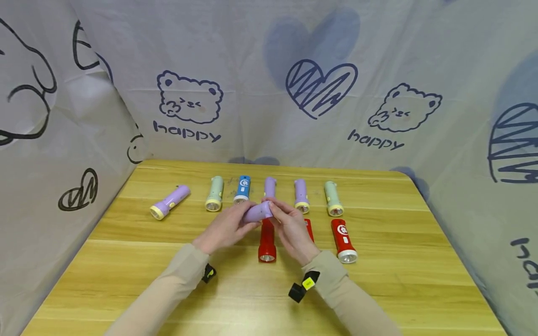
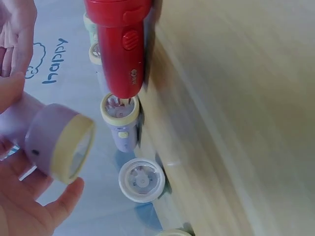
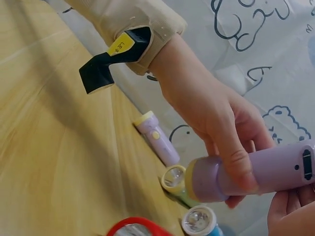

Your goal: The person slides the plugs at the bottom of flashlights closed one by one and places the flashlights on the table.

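Both hands hold a purple flashlight (image 1: 257, 213) above the table. My left hand (image 1: 224, 227) grips it near its yellow-rimmed head, thumb on one side and fingers round the other, as the right wrist view shows. At the tail end my right hand (image 1: 295, 232) pinches the body between thumb and fingers. A dark slot on the body (image 3: 308, 164) faces the right wrist camera. The lens (image 2: 81, 150) points away from the right hand in the left wrist view. Below the hands lies a red flashlight (image 1: 267, 242), its upper part hidden behind them.
On the wooden table (image 1: 378, 298), a back row holds a tilted purple flashlight (image 1: 170, 202), green flashlights (image 1: 215, 191) (image 1: 333, 197), a blue flashlight (image 1: 244, 186) and purple flashlights (image 1: 270, 185) (image 1: 300, 193). Red flashlights (image 1: 309, 229) (image 1: 343, 238) lie right. A printed cloth (image 1: 260, 116) hangs behind.
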{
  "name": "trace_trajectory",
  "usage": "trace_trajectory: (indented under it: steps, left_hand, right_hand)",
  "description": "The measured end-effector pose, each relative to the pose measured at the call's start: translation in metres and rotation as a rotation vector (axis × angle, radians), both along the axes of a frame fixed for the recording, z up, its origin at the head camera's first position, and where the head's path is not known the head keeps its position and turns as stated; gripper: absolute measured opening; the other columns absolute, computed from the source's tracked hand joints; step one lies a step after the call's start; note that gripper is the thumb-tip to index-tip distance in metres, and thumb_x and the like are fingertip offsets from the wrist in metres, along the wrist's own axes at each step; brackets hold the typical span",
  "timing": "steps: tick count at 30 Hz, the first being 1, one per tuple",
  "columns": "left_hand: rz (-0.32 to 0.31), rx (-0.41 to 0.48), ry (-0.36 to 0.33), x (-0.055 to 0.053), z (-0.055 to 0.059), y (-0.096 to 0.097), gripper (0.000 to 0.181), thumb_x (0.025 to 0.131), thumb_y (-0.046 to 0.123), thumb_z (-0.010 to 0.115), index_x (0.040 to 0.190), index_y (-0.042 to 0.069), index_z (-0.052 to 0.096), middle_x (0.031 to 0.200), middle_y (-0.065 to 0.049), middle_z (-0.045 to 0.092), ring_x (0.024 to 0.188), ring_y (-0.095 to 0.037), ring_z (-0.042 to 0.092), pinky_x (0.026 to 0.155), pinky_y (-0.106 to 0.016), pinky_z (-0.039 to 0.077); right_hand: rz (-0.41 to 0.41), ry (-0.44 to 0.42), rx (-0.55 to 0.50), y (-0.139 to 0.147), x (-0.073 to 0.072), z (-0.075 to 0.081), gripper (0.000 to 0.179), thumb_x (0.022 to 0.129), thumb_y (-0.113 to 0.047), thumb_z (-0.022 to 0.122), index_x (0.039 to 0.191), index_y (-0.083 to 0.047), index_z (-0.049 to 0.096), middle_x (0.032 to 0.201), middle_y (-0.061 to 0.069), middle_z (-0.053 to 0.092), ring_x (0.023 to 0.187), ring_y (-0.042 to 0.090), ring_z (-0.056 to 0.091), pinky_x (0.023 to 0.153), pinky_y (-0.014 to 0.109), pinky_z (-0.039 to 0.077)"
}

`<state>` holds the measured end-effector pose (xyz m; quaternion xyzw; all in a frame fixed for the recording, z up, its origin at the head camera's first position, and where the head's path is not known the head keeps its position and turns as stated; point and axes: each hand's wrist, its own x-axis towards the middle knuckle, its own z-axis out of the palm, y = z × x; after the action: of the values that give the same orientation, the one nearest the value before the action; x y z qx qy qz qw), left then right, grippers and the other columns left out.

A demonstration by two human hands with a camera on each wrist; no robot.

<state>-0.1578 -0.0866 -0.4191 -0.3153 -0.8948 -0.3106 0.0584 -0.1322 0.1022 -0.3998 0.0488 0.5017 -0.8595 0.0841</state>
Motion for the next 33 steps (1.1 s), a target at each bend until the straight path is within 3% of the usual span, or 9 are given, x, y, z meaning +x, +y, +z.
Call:
trace_trajectory:
  steps: [5,12,15,21,26,33]
  left_hand:
    - [0.02,-0.02,-0.026,-0.001,0.009,0.0,0.034,0.095,0.026,0.072,0.122,0.01,0.059,0.11,-0.01,0.071,0.094,-0.022,0.067,0.085,-0.043,0.059]
    - [0.045,-0.047,-0.014,-0.003,0.023,0.001,0.035,0.094,0.032,0.073,0.12,0.012,0.062,0.105,-0.007,0.072,0.087,-0.017,0.067,0.077,-0.037,0.058]
    - [0.06,-0.034,-0.011,-0.004,0.03,0.001,0.037,0.093,0.032,0.073,0.121,0.009,0.063,0.106,-0.008,0.072,0.087,-0.018,0.067,0.074,-0.035,0.058]
    - [0.117,0.03,-0.016,-0.006,0.039,0.002,0.037,0.093,0.03,0.074,0.116,0.004,0.062,0.105,-0.014,0.072,0.087,-0.022,0.072,0.072,-0.033,0.062]
    - [0.189,0.067,-0.06,-0.008,0.044,0.0,0.039,0.093,0.034,0.074,0.113,0.003,0.062,0.106,-0.017,0.072,0.089,-0.026,0.074,0.071,-0.033,0.063]
    - [0.284,0.059,-0.145,-0.012,0.039,-0.007,0.042,0.092,0.038,0.073,0.112,0.002,0.065,0.101,-0.018,0.075,0.083,-0.025,0.074,0.068,-0.033,0.062]
  right_hand:
    - [0.037,0.03,0.068,0.004,-0.003,0.007,0.037,0.102,-0.011,0.057,0.136,0.005,0.059,0.136,0.01,0.066,0.119,0.012,0.061,0.117,0.033,0.043]
    - [0.034,0.104,0.049,0.014,-0.007,0.017,0.023,0.101,-0.007,0.058,0.12,-0.005,0.071,0.111,-0.004,0.075,0.109,0.008,0.068,0.105,0.025,0.052]
    - [0.033,0.141,0.047,0.021,-0.008,0.022,0.021,0.101,-0.005,0.057,0.115,-0.009,0.073,0.108,-0.006,0.075,0.109,0.009,0.069,0.109,0.028,0.051]
    - [0.005,0.171,0.132,0.045,-0.012,0.031,0.027,0.102,-0.008,0.056,0.127,0.0,0.063,0.11,-0.007,0.073,0.115,0.011,0.067,0.114,0.034,0.046]
    - [-0.037,0.216,0.223,0.068,-0.014,0.026,0.04,0.102,-0.01,0.058,0.138,0.008,0.053,0.114,-0.006,0.073,0.115,0.009,0.068,0.106,0.027,0.051]
    - [-0.045,0.221,0.364,0.09,-0.011,0.01,0.04,0.101,-0.012,0.06,0.136,0.008,0.055,0.115,-0.008,0.072,0.11,0.006,0.068,0.101,0.022,0.054]
